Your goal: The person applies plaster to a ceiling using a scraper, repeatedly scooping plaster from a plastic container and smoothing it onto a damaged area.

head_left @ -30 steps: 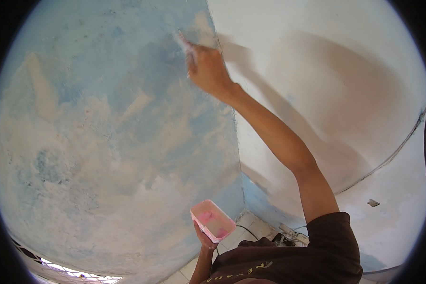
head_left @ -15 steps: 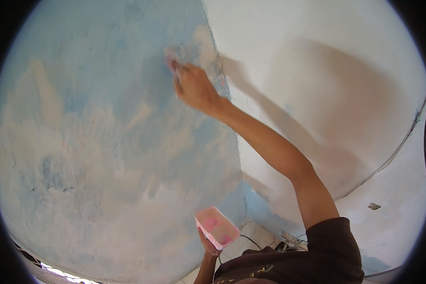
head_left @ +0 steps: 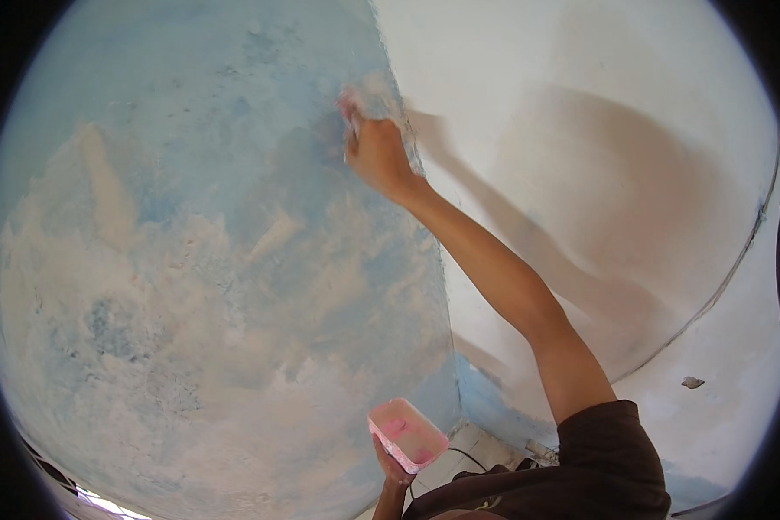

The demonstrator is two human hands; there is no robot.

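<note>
My right hand (head_left: pixel 380 156) is raised to the upper wall and closed round a paintbrush (head_left: pixel 350 106). Pinkish paint covers the brush's tip, which lies against the painted wall (head_left: pixel 208 286) close to the corner; its handle is mostly hidden by my fingers. Blue with cream and pale pink cloud-like patches covers this wall. Low in front of me, my left hand (head_left: pixel 393 464) grips a small rectangular tub (head_left: pixel 409 433) from its side and underneath. The tub is white, smeared with pink paint inside and along its rim.
A plain white wall (head_left: pixel 511 52) meets the painted one at the corner, with my arm's shadow on it. A thin cable (head_left: pixel 726 290) runs along the white wall, near a small chipped spot (head_left: pixel 692 382). Below are floor tiles (head_left: pixel 472 440) and a dark cord (head_left: pixel 470 457).
My right hand has moved the paintbrush a little to the right, nearer the corner. The tub in my left hand appears slightly lower and further right, as the whole view has shifted somewhat.
</note>
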